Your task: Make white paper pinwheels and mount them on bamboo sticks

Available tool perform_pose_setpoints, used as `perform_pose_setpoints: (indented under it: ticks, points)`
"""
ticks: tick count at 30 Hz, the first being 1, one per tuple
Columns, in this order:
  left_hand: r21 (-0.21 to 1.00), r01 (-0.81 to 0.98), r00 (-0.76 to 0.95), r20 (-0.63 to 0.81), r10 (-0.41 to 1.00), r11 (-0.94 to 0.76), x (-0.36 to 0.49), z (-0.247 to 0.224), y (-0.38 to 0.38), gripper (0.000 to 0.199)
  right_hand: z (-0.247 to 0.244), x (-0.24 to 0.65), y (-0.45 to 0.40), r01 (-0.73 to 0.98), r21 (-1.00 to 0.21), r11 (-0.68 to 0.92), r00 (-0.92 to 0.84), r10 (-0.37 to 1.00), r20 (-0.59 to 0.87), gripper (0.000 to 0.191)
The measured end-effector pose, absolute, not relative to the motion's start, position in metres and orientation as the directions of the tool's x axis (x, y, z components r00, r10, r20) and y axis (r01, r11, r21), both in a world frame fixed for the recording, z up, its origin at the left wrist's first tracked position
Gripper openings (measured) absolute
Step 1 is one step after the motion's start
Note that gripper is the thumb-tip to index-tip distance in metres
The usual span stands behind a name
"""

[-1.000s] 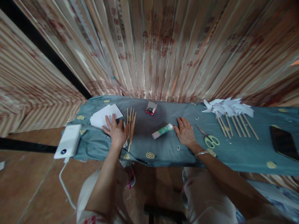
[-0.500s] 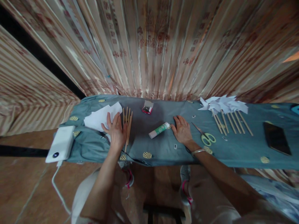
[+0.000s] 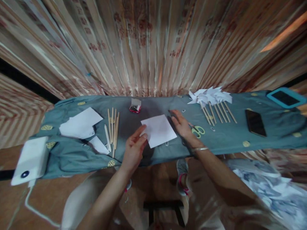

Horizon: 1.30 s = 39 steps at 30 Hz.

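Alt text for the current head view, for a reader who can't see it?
The left hand holds a square white paper sheet over a cloth-covered table, with the right hand beside the sheet's right edge. Loose wooden sticks and stacked paper lie to the left; green-handled scissors and paper pinwheels to the right.

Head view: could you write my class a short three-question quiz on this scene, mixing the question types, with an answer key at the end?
1. Which hand grips the white sheet?

2. True or false: the phone lies to the right of the pinwheels.

3. Which of these lies nearest the right hand?
A) power bank
B) scissors
C) tablet

Key:
1. The left hand, pinching it at its left side.
2. True.
3. B.
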<state>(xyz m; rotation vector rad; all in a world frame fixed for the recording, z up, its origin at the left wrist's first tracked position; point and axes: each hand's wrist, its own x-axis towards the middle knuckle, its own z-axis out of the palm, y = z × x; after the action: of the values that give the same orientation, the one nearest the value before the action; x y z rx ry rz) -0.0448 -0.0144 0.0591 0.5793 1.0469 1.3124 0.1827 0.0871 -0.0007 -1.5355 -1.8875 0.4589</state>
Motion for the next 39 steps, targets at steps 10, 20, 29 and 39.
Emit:
perform_pose_setpoints:
  ticks: [10,20,29,39]
  points:
    - [0.739,-0.512,0.003,-0.509,0.861,0.438,-0.022,0.022,-0.014,0.052,0.048,0.236,0.031,0.749,-0.472,0.465,-0.511,0.859,0.036,0.076]
    - [0.851,-0.239,0.127,-0.451,0.884,0.468,-0.009,0.015,-0.005,0.045,0.055,0.221,-0.009,0.732,-0.39,0.559,-0.6,0.8,0.021,0.053]
    - [0.931,0.338,0.175,0.082,0.981,-0.138,-0.016,0.013,-0.009,0.031,0.051,0.207,-0.002,0.626,-0.65,0.431,-0.601,0.798,-0.049,0.008]
    - [0.849,0.497,0.187,0.096,0.978,-0.178,-0.025,0.009,-0.017,0.034,0.033,0.2,0.021,0.664,-0.74,0.106,-0.365,0.91,-0.197,0.013]
